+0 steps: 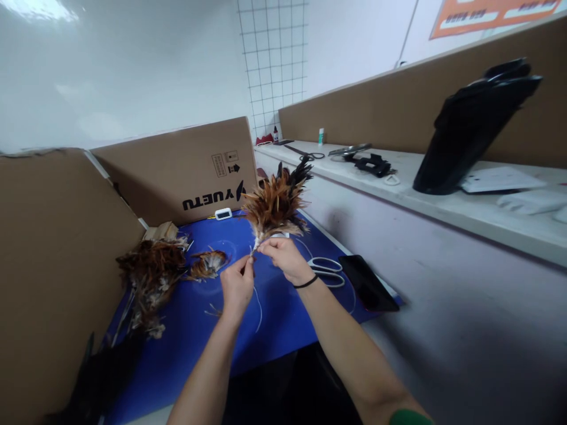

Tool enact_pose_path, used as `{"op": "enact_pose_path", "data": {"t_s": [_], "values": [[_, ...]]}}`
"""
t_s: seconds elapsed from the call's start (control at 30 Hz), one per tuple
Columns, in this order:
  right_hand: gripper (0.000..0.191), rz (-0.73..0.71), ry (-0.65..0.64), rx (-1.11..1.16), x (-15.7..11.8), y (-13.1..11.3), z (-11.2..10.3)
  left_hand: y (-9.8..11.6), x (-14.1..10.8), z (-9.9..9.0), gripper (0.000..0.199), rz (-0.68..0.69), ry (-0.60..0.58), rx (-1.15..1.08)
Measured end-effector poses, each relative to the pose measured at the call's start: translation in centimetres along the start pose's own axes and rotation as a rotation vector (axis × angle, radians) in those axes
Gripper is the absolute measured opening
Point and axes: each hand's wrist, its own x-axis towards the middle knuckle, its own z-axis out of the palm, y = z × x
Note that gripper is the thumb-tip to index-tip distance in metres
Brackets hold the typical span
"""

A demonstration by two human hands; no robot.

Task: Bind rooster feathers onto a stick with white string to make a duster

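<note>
A bundle of brown and black feathers fans upward over the blue table, its narrow pale base between my two hands. My left hand pinches the lower end of that base. Just above it, my right hand, with a dark band at the wrist, has its fingers closed at the base's side. From near my left fingers a thin white string hangs down to the table. Whether my right fingers grip string or the feather base is too small to tell. White-handled scissors lie to the right of my right hand.
Loose brown feathers are heaped at the left, beside a smaller clump. A dark tablet lies at the right edge. Cardboard panels stand behind; a shelf on the right bears a black container.
</note>
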Motion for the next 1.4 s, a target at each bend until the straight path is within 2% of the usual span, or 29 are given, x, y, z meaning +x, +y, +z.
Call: {"op": "enact_pose_path", "data": {"t_s": [0.13,0.27,0.37,0.47,0.57,0.63,0.67,0.73,0.9,1.03,1.17,1.23,1.3,1.33,1.4], "values": [[0.018,0.069,-0.029,0.05,0.0,-0.2,0.1,0.1,-0.4,0.1,0.031,0.118,0.08,0.161],[0.03,0.048,0.048,0.048,0.1,0.0,0.5,0.0,-1.0,0.6,0.03,0.177,0.16,0.331],[0.031,0.001,0.111,0.033,0.1,0.3,0.6,0.0,-1.0,0.6,0.029,0.166,0.14,0.228],[0.031,-0.053,0.119,0.022,-0.1,0.4,0.4,0.2,-0.5,0.1,0.032,0.045,-0.08,-0.14],[0.031,-0.086,0.084,0.049,-0.2,0.1,0.1,0.5,0.0,-0.5,0.04,-0.211,-0.408,-0.578],[0.028,-0.099,0.052,0.055,-0.2,-0.1,-0.1,0.6,0.2,-0.8,0.043,-0.302,-0.505,-0.729],[0.026,-0.106,0.037,0.045,-0.1,-0.2,-0.2,0.6,0.2,-0.8,0.043,-0.308,-0.492,-0.749],[0.023,-0.131,0.02,0.008,0.0,-0.2,-0.3,0.5,0.3,-0.6,0.041,-0.261,-0.377,-0.69],[0.018,-0.17,0.037,-0.03,0.4,0.3,-0.2,-0.1,-0.1,0.1,0.031,-0.017,-0.1,-0.166],[0.017,-0.15,0.104,-0.04,0.4,0.6,0.2,-0.2,-0.6,0.6,0.032,0.13,0.024,0.148],[0.025,-0.092,0.147,-0.045,0.3,0.6,0.4,-0.2,-1.1,1.3,0.034,0.151,0.108,0.309],[0.03,-0.084,0.161,-0.012,0.2,0.6,0.4,-0.2,-1.2,1.4,0.033,0.126,0.112,0.258],[0.031,-0.082,0.156,0.026,0.1,0.6,0.2,-0.2,-1.0,1.3,0.032,0.083,0.042,0.062],[0.03,-0.078,0.144,0.044,0.1,0.6,0.1,-0.2,-0.8,1.1,0.033,0.035,-0.032,-0.089],[0.026,-0.075,0.117,0.073,0.1,0.4,-0.1,0.0,-0.4,0.5,0.039,-0.123,-0.253,-0.442]]}}
